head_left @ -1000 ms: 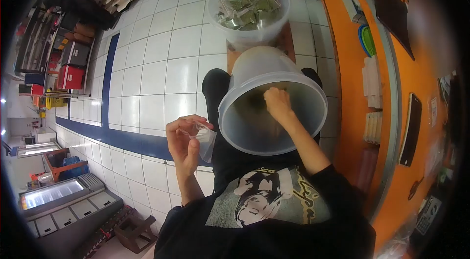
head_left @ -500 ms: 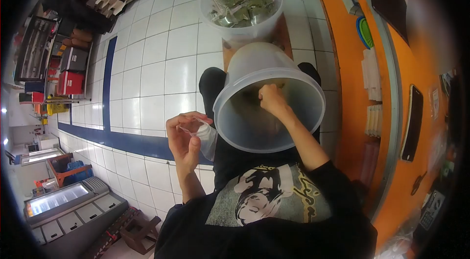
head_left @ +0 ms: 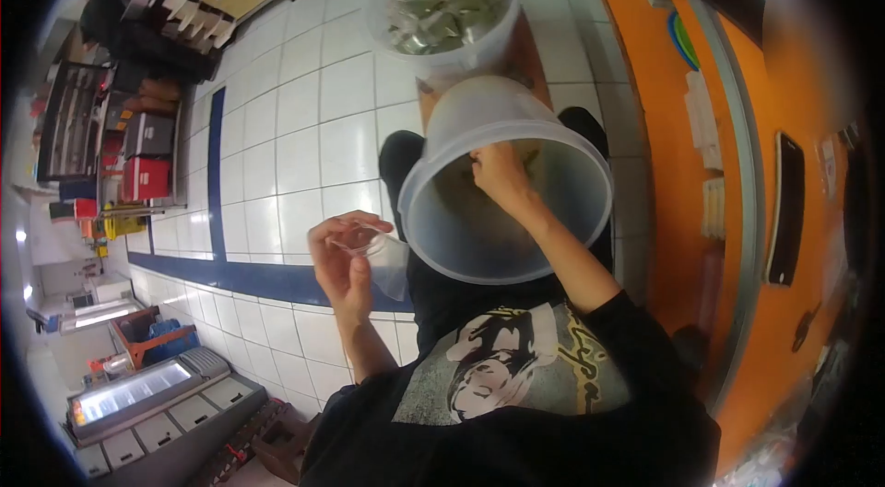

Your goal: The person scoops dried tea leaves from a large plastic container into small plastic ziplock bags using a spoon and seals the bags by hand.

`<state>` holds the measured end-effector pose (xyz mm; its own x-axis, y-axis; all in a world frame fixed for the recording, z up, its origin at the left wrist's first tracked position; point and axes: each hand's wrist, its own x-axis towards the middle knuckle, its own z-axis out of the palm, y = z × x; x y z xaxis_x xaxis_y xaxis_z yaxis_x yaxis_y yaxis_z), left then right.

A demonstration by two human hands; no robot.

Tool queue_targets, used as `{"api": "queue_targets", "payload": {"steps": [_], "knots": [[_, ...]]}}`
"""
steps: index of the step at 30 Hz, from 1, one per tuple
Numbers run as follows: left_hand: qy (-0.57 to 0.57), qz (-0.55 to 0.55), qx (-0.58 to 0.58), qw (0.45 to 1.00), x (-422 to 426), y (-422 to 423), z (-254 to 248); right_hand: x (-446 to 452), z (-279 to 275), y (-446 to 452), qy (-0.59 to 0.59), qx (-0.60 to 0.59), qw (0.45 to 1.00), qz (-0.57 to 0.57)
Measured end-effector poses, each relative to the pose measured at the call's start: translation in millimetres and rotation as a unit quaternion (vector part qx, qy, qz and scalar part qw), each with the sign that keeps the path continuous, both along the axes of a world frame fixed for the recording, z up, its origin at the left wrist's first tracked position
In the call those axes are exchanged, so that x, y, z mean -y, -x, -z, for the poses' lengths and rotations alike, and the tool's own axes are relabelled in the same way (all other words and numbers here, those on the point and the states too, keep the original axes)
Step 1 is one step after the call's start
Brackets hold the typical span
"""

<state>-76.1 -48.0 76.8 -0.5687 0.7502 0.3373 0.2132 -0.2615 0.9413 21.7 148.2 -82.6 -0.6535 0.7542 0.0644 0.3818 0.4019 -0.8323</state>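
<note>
A clear plastic bag is held in my left hand, its mouth spread apart between thumb and fingers. It hangs beside the left rim of a large translucent bucket, which tilts toward me between my legs. My right hand reaches inside this bucket with its fingers curled closed. What those fingers hold, if anything, is hidden. Some greenish-brown stuff shows dimly on the bucket's inner side behind the hand.
Ahead stands a second translucent bucket holding several filled clear bags of green contents. An orange shelf unit runs along the right, with a phone on it. White floor tiles spread leftward toward shelves with a red box.
My right hand has shifted slightly left inside the bucket. My left hand keeps its hold on the plastic bag. The whole view has turned a little.
</note>
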Motion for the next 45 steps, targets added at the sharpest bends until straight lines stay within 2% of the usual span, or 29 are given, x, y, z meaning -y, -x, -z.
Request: {"api": "queue_targets", "payload": {"steps": [1,3,5,7,8,10,11,15,17,18,20,21,23,28,29,31,33,34,36,37,39,43,45], "knots": [[-0.004,-0.018,0.002,1.0,-2,-1,-1,1,-3,3,-0.004,-0.013,1.0,-0.011],[-0.003,0.029,0.032,0.999,4,3,-3,3,-11,5,-0.076,0.026,0.997,-0.02],[-0.008,0.038,0.041,0.998,4,2,-5,5,1,8,-0.106,0.009,0.994,-0.031],[-0.014,0.036,0.032,0.999,5,5,-9,0,-13,-2,-0.097,0.113,0.986,-0.07],[-0.017,0.034,0.037,0.999,7,5,-10,-5,-19,-3,-0.102,0.109,0.986,-0.075],[-0.024,0.032,0.045,0.998,7,6,-9,-11,-30,-7,-0.129,0.145,0.978,-0.075],[-0.019,0.029,0.043,0.998,8,7,-9,-11,-37,-8,-0.16,0.113,0.98,-0.028],[-0.025,0.043,0.038,0.998,8,4,-11,-23,-10,-17,-0.18,0.123,0.975,-0.049],[-0.03,0.049,0.046,0.997,10,6,-8,-26,-11,-23,-0.104,0.269,0.947,-0.143],[-0.032,0.055,0.056,0.996,12,7,-6,-28,-14,-23,-0.105,0.273,0.945,-0.143],[-0.03,0.047,0.054,0.997,12,8,-4,-28,-17,-22,-0.18,0.13,0.975,0.014],[-0.029,0.04,0.046,0.998,12,9,-4,-28,-11,-22,-0.179,0.136,0.974,0.015],[-0.031,0.039,0.037,0.998,11,8,-7,-29,-4,-25,-0.123,0.24,0.96,-0.077],[-0.051,0.024,0.046,0.997,12,5,-3,-25,-13,-34,-0.146,0.279,0.949,-0.037],[-0.051,0.019,0.06,0.997,11,4,-2,-27,-14,-32,-0.019,0.235,0.972,0.008],[-0.045,0.027,0.064,0.997,8,2,-1,-28,-11,-38,0.105,0.193,0.973,0.063],[-0.049,0.033,0.042,0.997,5,0,3,-26,-8,-40,-0.096,0.278,0.952,-0.087],[-0.05,0.03,0.048,0.997,4,0,3,-27,-9,-45,-0.098,0.283,0.95,-0.09],[-0.045,0.06,0.028,0.997,6,-1,2,-26,-39,-55,-0.066,0.256,0.964,0.006],[-0.046,0.058,0.036,0.997,7,-1,3,-28,-50,-59,-0.067,0.263,0.962,0.003],[-0.039,0.067,0.035,0.996,7,3,7,-33,-65,-68,-0.041,0.366,0.927,-0.072],[-0.067,0.066,0.051,0.994,0,0,8,-25,-36,-57,-0.034,0.396,0.912,-0.099],[-0.07,0.074,0.033,0.994,2,1,6,-22,-34,-50,-0.097,0.378,0.919,-0.051]]}}
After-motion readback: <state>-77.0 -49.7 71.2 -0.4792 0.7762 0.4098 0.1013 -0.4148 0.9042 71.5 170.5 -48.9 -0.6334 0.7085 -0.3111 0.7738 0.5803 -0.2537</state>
